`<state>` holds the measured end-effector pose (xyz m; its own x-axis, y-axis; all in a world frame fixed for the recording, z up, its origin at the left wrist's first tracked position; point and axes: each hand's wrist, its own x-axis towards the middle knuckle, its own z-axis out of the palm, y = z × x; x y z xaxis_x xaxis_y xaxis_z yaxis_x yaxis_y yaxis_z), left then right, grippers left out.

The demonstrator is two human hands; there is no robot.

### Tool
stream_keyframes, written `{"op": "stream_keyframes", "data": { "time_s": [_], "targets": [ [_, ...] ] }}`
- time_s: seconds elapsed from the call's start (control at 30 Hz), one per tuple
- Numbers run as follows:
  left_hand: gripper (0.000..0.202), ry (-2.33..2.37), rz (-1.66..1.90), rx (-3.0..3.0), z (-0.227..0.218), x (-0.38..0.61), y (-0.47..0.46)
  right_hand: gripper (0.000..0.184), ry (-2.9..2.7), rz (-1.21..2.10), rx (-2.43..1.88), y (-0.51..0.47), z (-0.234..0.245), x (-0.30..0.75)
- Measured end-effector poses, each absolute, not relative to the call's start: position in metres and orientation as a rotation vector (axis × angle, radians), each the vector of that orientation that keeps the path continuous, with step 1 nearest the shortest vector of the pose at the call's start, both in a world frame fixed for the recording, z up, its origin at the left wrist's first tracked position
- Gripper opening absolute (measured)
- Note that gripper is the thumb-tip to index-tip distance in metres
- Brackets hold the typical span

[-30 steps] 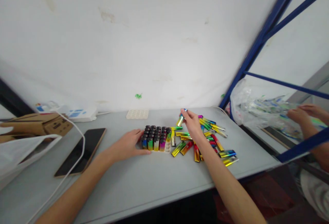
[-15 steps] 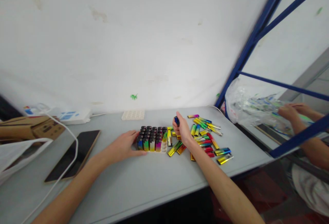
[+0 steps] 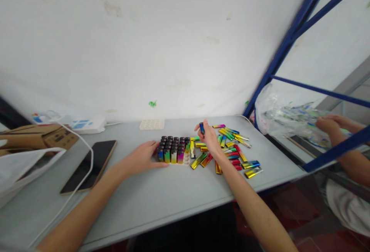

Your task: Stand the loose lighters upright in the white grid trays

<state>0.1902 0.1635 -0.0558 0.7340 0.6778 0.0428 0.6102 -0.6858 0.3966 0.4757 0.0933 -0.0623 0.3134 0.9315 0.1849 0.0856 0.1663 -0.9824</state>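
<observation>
Rows of lighters with black tops and shiny rainbow bodies [image 3: 173, 156] stand upright in a white holed tray [image 3: 186, 160], whose right-hand holes show bare. My left hand [image 3: 144, 155] grips the tray at its left end, thumb along the front and fingers behind. Above the tray's right side, my right hand [image 3: 208, 138] is closed round a blue lighter [image 3: 201, 127] held upright between thumb and fingers. Loose metallic lighters [image 3: 231, 155] in yellow, red, green and blue lie scattered beneath and right of that hand.
A second white holed tray [image 3: 152, 124] lies by the wall. On the left are a dark phone-like slab [image 3: 89, 165], a white cable [image 3: 91, 155], and a cardboard box [image 3: 54, 138]. Right, beyond a blue metal frame [image 3: 277, 61], another person's hands [image 3: 332, 122] are near clear plastic bags [image 3: 268, 107].
The lighter in my right hand is turned so that more of its blue body shows. My left hand stays at the tray. The whole view has shifted slightly.
</observation>
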Motion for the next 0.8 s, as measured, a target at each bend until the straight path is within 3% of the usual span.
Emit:
{"op": "stream_keyframes", "data": {
  "time_s": [0.1,0.33,0.8],
  "targets": [
    [0.062,0.988,0.256,2.583,-0.054,0.19,0.163,0.067,-1.202,0.665,-1.198,0.078,-0.058,0.475],
    [0.064,0.952,0.236,2.588,-0.054,0.19,0.162,0.037,-1.493,0.26,-1.335,0.04,-0.056,0.461],
    [0.065,0.923,0.294,2.574,-0.059,0.189,0.164,0.036,-1.854,0.007,-1.286,0.049,-0.077,0.47]
  ]
}}
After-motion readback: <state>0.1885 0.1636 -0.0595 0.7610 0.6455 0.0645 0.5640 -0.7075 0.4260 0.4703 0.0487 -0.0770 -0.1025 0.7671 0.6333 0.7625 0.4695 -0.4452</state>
